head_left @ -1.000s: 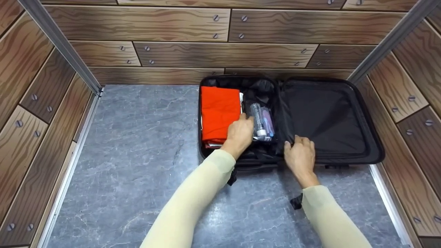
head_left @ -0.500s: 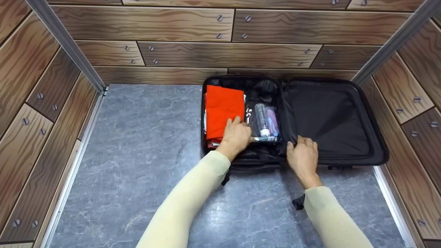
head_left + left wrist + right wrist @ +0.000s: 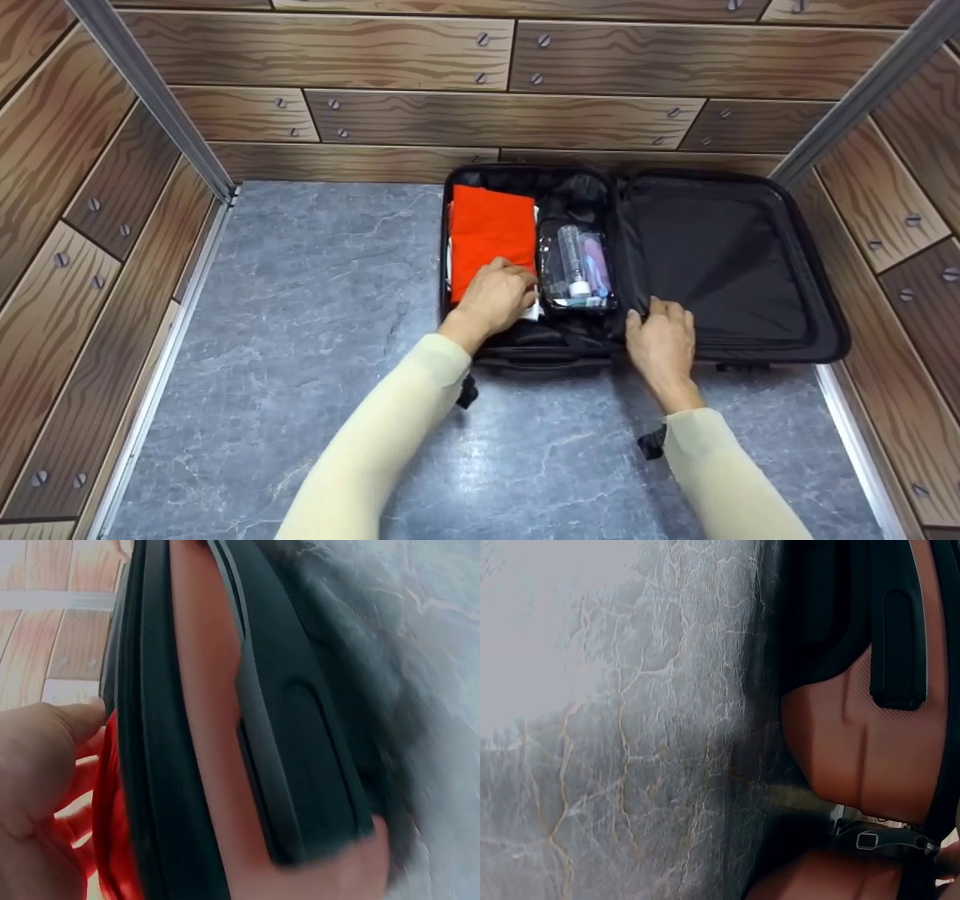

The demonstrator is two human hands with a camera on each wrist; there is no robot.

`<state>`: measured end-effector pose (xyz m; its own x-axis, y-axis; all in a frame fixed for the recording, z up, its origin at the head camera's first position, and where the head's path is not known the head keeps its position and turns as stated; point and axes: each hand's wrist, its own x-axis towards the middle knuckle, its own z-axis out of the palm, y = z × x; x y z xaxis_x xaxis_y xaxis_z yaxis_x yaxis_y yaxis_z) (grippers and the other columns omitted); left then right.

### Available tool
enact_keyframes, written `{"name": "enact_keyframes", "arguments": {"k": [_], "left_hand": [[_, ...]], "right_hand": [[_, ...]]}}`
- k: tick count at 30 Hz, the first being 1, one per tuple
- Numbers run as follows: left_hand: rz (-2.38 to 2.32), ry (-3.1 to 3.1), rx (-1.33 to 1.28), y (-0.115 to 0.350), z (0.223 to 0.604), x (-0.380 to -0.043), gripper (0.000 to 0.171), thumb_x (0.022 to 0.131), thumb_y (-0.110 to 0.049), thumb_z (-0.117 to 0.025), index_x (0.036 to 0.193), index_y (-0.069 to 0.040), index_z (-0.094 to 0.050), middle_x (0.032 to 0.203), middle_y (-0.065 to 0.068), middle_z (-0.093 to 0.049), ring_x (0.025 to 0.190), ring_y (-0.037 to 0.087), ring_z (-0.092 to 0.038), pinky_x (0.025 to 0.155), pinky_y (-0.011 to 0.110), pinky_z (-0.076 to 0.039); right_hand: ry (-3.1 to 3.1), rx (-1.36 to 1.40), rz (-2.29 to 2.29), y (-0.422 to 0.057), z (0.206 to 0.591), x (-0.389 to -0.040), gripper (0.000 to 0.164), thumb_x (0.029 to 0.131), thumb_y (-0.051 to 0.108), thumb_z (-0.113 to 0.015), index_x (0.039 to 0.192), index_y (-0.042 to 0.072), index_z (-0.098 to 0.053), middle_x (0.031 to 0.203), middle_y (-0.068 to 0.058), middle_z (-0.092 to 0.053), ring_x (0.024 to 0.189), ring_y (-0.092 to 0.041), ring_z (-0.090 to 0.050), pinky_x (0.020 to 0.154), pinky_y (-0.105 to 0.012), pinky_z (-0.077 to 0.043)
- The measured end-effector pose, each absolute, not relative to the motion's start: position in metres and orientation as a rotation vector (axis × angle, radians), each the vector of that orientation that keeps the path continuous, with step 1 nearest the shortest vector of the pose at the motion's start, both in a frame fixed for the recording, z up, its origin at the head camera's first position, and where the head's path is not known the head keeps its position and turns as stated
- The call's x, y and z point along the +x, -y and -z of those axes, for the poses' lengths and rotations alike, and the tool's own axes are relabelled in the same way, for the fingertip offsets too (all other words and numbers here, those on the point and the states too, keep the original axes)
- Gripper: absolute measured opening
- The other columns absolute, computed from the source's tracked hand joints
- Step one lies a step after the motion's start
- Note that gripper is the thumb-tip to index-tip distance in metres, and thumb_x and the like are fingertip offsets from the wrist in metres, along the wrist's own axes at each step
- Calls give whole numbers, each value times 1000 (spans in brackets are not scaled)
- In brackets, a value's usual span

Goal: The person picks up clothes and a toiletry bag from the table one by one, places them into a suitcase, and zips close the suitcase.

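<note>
An open suitcase (image 3: pixel 814 315) lies on the floor, black inside, with an orange-brown shell in the wrist views. Its left half holds a folded red garment (image 3: pixel 491 225) with something white under its edge. To the right of the garment sits a clear pouch (image 3: pixel 551 289) with a white-capped clear bottle (image 3: pixel 571 255) and a purple item (image 3: pixel 596 262) inside. My left hand (image 3: pixel 496 294) rests on the garment's front corner, fingers loosely bent. In the left wrist view its thumb (image 3: pixel 79 720) is at the suitcase rim. My right hand (image 3: pixel 660 341) grips the front rim near the hinge.
The grey marbled floor (image 3: pixel 322 300) spreads left and in front of the suitcase. Wood-patterned walls (image 3: pixel 405 120) stand behind and at both sides, with metal posts in the corners. A carry handle (image 3: pixel 300 765) is on the suitcase's near side.
My left hand has moved from between the garment and the pouch leftward onto the garment's front corner, uncovering the pouch. My right hand has stayed at the rim.
</note>
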<state>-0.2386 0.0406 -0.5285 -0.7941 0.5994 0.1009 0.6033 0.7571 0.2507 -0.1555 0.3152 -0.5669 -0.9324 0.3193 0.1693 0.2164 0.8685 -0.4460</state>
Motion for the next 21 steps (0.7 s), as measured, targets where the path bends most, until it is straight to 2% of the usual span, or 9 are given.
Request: {"name": "enact_keyframes", "arguments": {"k": [4, 9, 14, 21], "left_hand": [[441, 2898, -987, -18, 528, -233, 26, 106, -29, -61, 123, -15, -75, 134, 2, -73, 127, 27, -60, 109, 42, -48], [432, 2914, -916, 4, 527, -224, 33, 106, -28, -61, 134, -12, -71, 142, 5, -68, 136, 28, -57, 117, 45, -42], [470, 2959, -831, 18, 531, -211, 44, 106, -31, -61, 145, -10, -62, 154, 8, -58, 148, 30, -47, 126, 54, -31], [682, 2990, -710, 34, 541, -191, 69, 106, -46, -61, 159, -5, -44, 166, 17, -41, 159, 36, -29, 128, 60, -22]], "right_hand": [[2806, -403, -636, -316, 566, -154, 58, 104, 29, -56, 142, -14, -55, 135, -35, -58, 125, -51, -49, 111, -57, -38], [2787, -339, -609, -318, 565, -154, 56, 105, 29, -55, 139, -16, -57, 132, -36, -60, 123, -53, -50, 110, -57, -37], [2784, -308, -606, -318, 565, -153, 56, 107, 29, -52, 137, -17, -58, 131, -36, -60, 122, -53, -50, 109, -58, -38], [2765, -316, -656, -322, 562, -148, 52, 110, 31, -50, 134, -14, -62, 129, -36, -62, 119, -53, -52, 107, -60, -41]]}}
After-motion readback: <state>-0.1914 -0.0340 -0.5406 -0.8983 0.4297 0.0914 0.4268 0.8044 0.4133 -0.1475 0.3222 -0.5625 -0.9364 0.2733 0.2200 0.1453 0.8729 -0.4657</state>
